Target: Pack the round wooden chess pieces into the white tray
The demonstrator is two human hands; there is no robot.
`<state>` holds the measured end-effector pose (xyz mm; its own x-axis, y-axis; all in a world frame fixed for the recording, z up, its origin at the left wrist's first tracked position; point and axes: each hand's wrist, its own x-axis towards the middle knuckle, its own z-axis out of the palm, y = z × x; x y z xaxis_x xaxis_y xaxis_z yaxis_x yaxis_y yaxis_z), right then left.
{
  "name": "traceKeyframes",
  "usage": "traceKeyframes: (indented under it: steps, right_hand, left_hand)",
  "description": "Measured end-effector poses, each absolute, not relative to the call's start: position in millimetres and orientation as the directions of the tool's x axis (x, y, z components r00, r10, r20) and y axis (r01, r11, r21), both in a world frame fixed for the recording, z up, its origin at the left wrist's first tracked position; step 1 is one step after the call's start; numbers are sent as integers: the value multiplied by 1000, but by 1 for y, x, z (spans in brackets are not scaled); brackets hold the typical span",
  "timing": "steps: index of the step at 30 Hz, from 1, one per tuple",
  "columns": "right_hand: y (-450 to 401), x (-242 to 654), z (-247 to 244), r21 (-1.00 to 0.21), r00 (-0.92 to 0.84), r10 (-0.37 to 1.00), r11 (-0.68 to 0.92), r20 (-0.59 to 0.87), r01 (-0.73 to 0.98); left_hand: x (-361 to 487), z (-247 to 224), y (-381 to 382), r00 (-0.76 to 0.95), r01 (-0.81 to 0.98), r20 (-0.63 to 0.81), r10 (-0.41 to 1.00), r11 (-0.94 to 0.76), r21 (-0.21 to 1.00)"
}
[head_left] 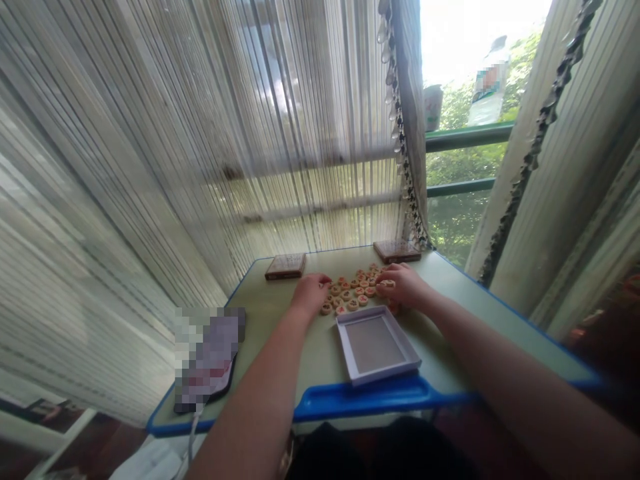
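Several round wooden Chinese chess pieces (353, 305) with red or dark markings lie in a loose cluster on the table. At the cluster's left edge is my left hand (311, 292), its fingers reaching over the outer pieces with a gap by the thumb. My right hand (404, 283) cups the right edge, fingers apart and partly covering some pieces. I see no piece lifted in either hand, though the fingertips partly hide what they touch. Just in front of the pieces sits a shallow white box tray (379, 347) with a grey inside.
Two flat brown boxes (286, 266) stand along the far edge of the pale green table (270, 320). A blurred phone (213, 360) with a white cable lies at left. A blue trough (365, 398) lines the near edge. String curtains (300, 120) hang behind.
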<state>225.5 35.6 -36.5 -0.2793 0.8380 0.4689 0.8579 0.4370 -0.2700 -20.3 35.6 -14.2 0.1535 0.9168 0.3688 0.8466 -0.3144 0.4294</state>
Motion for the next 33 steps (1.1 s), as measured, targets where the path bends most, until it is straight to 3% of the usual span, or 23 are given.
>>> traceKeyframes:
  steps: [6, 10, 17, 20, 24, 33]
  right_hand:
    - [26, 216, -29, -342, -362, 823, 524, 437, 780]
    - [14, 210, -17, -431, -402, 832, 546, 383, 719]
    - [6, 209, -15, -417, -553, 783, 621, 285, 664]
    - [4, 208, -17, -395, -576, 766, 641, 286, 658]
    - [2, 203, -21, -345, -587, 742, 670, 322, 657]
    - [-2, 199, -14, -359, -614, 692, 722, 379, 592]
  left_hand:
    - [-8, -15, 30, 421, 760, 372, 827, -546, 353]
    - [-3, -21, 32, 510, 726, 292, 809, -587, 357]
    - [-3, -18, 29, 458, 781, 302, 836, -541, 313]
    - [-2, -17, 27, 415, 810, 366, 833, -522, 268]
    - [0, -18, 26, 359, 875, 329, 873, -438, 207]
    - [5, -15, 28, 250, 899, 301, 920, -336, 281]
